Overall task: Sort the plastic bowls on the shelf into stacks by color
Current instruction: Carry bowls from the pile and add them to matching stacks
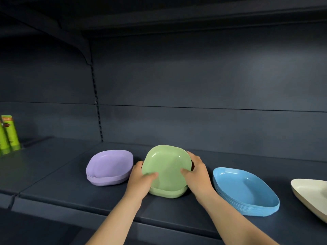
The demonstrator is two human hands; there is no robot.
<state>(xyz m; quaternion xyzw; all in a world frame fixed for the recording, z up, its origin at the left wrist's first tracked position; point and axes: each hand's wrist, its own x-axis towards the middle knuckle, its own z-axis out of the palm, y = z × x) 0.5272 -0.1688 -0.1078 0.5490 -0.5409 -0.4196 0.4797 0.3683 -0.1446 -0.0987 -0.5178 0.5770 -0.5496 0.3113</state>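
Green squarish plastic bowl [166, 167], pinched by left hand [141, 179] and right hand [196, 172], should drop level onto the green stack [168, 192] directly beneath the grip.

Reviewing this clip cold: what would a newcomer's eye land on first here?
First, the green bowl at the shelf's centre, tilted toward the camera and gripped by the left hand and right hand over a green stack. Flanking it sit a purple stack to the left and a blue stack to the right, all bright against the dark shelf.
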